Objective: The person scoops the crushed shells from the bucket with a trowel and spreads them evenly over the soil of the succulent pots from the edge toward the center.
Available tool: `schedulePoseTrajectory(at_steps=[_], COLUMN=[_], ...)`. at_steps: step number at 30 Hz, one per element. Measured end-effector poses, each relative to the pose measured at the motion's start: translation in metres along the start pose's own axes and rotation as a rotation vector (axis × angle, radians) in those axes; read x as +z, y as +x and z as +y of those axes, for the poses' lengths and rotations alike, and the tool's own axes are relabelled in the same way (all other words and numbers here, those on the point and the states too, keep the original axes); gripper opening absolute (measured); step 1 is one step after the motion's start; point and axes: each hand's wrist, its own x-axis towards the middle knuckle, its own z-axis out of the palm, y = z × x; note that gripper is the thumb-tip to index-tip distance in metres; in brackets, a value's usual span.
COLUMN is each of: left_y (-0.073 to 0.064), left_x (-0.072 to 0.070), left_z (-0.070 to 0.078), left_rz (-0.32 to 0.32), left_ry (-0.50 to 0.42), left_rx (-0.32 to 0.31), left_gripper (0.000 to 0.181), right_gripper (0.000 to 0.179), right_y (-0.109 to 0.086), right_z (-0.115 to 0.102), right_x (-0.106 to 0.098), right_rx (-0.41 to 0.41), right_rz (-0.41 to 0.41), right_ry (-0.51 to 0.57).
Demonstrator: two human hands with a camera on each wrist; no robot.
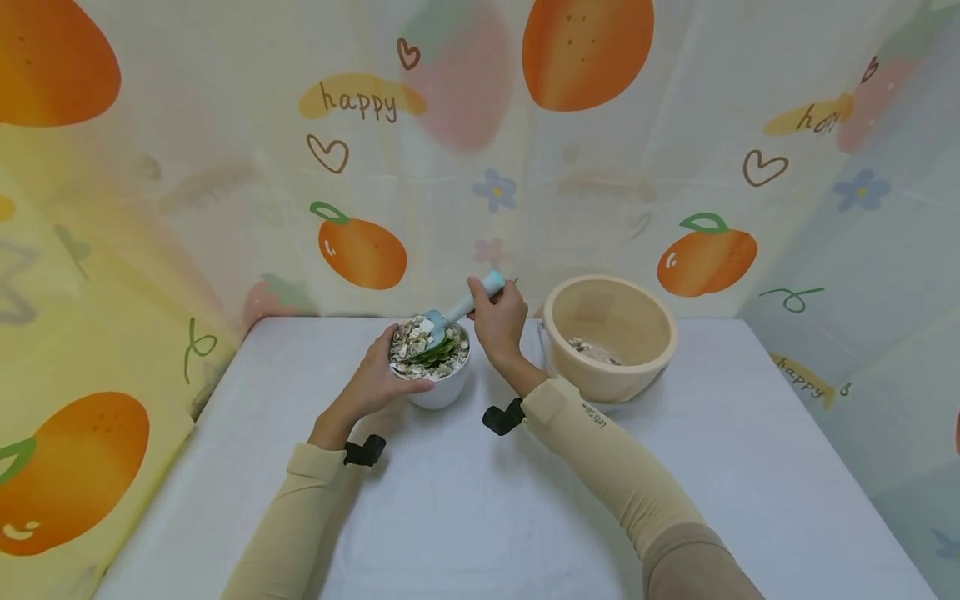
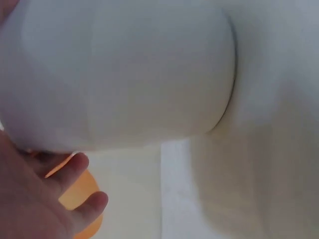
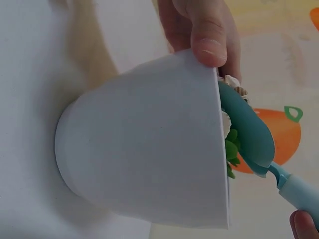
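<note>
A white flowerpot (image 1: 440, 393) stands on the table, filled with pale shell-like chips (image 1: 410, 342) around a small green plant (image 1: 437, 354). My left hand (image 1: 375, 377) holds the pot from its left side, the thumb over the near side of the rim. In the left wrist view, the pot's white wall (image 2: 124, 74) fills much of the picture. My right hand (image 1: 501, 323) grips the handle of a light blue hand trowel (image 1: 459, 312). Its scoop (image 3: 251, 129) tilts down onto the chips beside the leaves, at the pot's rim in the right wrist view.
To the right of the pot stands a large beige tub (image 1: 603, 385) with some pale chips at its bottom. A white cloth covers the table (image 1: 442, 517). Behind it hangs a fruit-printed curtain (image 1: 585, 225). Black wrist cameras (image 1: 504, 417) hang at both cuffs.
</note>
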Motion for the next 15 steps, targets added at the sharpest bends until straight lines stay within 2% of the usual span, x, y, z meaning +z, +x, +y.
schedulePoseTrajectory(at_steps=[3,9,15], left_y=[0.002,0.008,0.012], left_x=[-0.006,-0.016,-0.018], left_z=[-0.001,-0.001,0.0], left_rz=[-0.039,-0.121,-0.162], left_ry=[0.021,0.024,0.003], left_rx=[0.004,0.071,0.076], left_gripper=[0.121,0.121,0.122], right_gripper=[0.033,0.033,0.033], right_y=[0.001,0.005,0.006], right_z=[-0.002,-0.005,-0.007], right_x=[-0.001,-0.006,-0.009], right_rx=[-0.005,0.008,0.028], right_rz=[0.002,0.006,0.006], right_ry=[-0.002,-0.006,-0.031])
